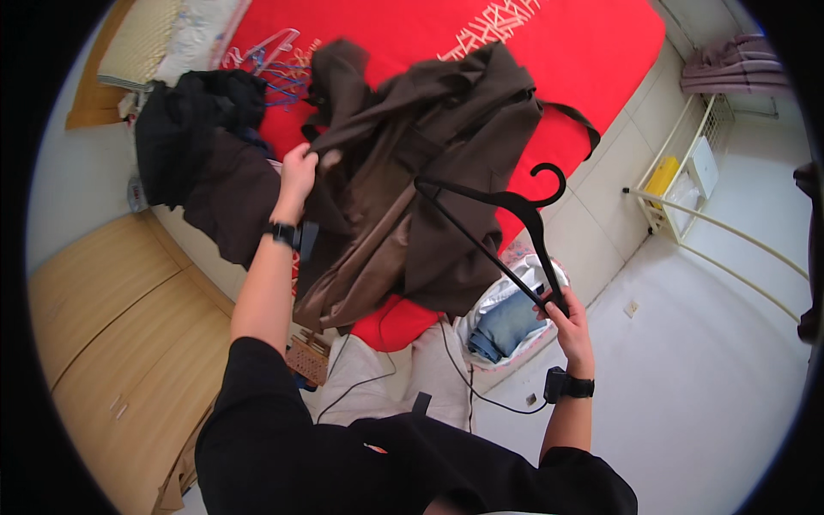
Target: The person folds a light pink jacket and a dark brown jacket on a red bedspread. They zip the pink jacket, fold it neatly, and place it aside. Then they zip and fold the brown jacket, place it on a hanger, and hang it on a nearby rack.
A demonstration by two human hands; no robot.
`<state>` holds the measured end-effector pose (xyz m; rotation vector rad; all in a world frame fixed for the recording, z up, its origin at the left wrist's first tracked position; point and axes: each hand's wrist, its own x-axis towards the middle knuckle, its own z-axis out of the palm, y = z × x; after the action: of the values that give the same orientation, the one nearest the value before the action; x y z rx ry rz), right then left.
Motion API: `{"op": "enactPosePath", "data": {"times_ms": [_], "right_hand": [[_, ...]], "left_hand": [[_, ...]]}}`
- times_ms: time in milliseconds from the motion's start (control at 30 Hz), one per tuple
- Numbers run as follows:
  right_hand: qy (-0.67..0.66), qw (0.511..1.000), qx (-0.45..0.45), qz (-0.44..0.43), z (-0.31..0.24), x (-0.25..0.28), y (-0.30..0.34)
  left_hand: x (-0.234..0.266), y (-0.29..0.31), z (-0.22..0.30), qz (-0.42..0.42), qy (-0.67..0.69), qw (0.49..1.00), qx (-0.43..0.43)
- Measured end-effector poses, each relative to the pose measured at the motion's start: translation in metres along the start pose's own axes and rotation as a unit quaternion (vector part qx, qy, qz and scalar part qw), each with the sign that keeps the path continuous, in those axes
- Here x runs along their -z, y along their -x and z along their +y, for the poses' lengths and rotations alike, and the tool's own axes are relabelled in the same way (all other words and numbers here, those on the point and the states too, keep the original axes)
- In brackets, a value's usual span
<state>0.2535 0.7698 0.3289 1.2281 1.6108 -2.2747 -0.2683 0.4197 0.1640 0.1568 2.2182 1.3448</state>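
Observation:
A dark brown coat (pixel 459 129) lies spread over the front of the red bed, its lower part draping over the near edge. My left hand (pixel 298 176) is closed on the coat's left side and lifts the cloth there. A loose strap, perhaps a belt, sticks out at the coat's right. In my right hand (pixel 568 318) is a black clothes hanger (pixel 515 204), gripped by one end. Its hook points up and to the right, and its far end reaches over the coat, overlapping it in view; I cannot tell if they touch.
Dark clothes (pixel 202 146) are heaped at the bed's left, beside several coloured hangers (pixel 279 73). Folded jeans (pixel 506 326) lie in a lined basket at the right. A wooden cabinet (pixel 120 318) stands at left, a cream metal rack (pixel 678 197) at far right. Cables hang across my lap.

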Motion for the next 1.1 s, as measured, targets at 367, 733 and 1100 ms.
{"op": "enactPosePath", "data": {"times_ms": [367,733,1100], "right_hand": [[0.131,0.966,0.137,-0.177,-0.148,-0.120,0.086],[0.380,0.916,0.087,-0.092,-0.132,-0.249,0.223],[0.231,0.837,0.493,0.055,-0.112,-0.293,0.322]], "left_hand": [[0.080,0.262,0.272,-0.185,0.103,0.964,-0.163],[0.152,0.448,0.360,-0.300,0.082,0.903,-0.297],[0.205,0.563,0.402,-0.195,0.049,0.826,-0.526]]}}
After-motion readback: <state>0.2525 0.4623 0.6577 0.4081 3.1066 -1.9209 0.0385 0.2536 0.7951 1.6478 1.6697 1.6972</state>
